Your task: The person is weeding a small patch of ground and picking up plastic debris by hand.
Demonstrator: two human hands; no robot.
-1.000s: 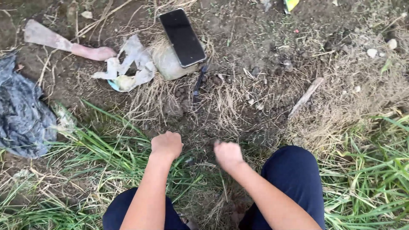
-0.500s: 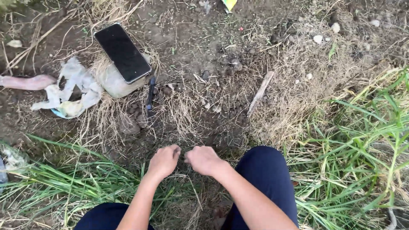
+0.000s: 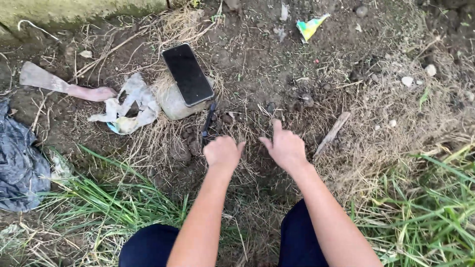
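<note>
I am crouched over bare soil and dry grass, with my knees in dark trousers at the bottom. My left hand point(image 3: 222, 152) is curled into a fist, thumb sticking out to the right, and rests on a tuft of dry grass point(image 3: 247, 136). Whether any grass is in the fist is hidden. Just beyond its knuckles lies a slim dark tool point(image 3: 209, 121). My right hand point(image 3: 284, 146) sits close beside the left one, its fingers spread and pointing away from me, touching the dry grass and holding nothing.
A black phone point(image 3: 188, 74) lies on a pale stone point(image 3: 173, 103). Crumpled pale scraps point(image 3: 126, 106), a pinkish strip point(image 3: 64, 86) and a dark grey sheet point(image 3: 17, 163) lie left. A wood stick point(image 3: 331, 133) lies right. Green grass point(image 3: 435, 212) grows at the lower right.
Both hands have reached forward from near my knees to the dry tuft by the dark tool. My right hand has gone from a fist to spread fingers.
</note>
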